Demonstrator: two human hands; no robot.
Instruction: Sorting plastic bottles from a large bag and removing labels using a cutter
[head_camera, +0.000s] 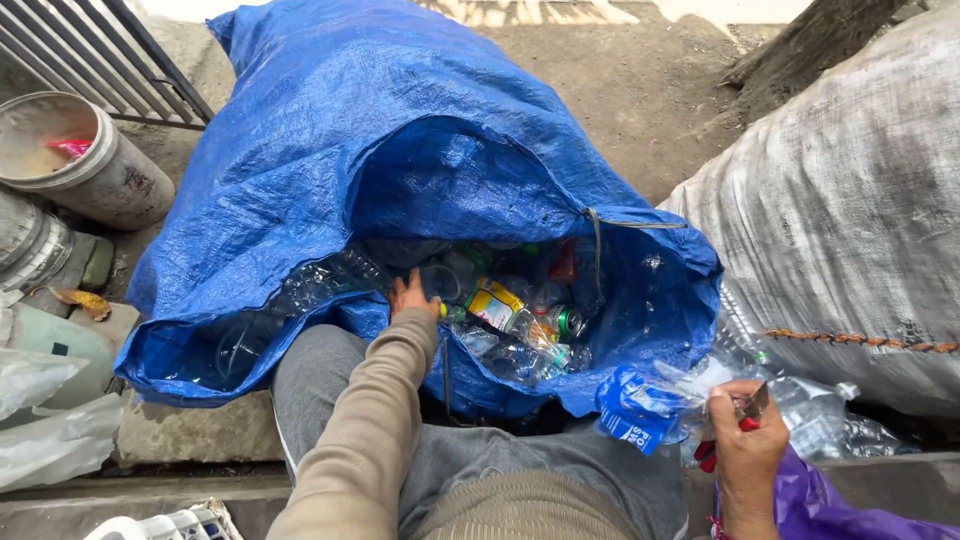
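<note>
From the head camera I am looking down into the open mouth of one big blue woven sack (330, 150), which is lying on its side on the ground ahead of my knees. My left hand (412, 296) is reaching forward into that mouth, fingers spread and open, closing on nothing yet. The thing lying nearest to this grip is a clear plastic bottle with a yellow label (505, 312), just to the right of the fingertips and a little nearer to me; its long axis is running diagonally, cap end pointing down and to the right. The left hand is plainly the nearer one. My right hand (745, 450) is sitting low at the right, outside the sack, its grip closed on a small red-handled blade (745, 412) and pressing against a second clear bottle with a blue label (650, 405). I am counting two hands, one blade, one grey sack (850, 200) on the right, one bucket (85, 160) at top left; the bottles in the blue sack are too jumbled to count.
</note>
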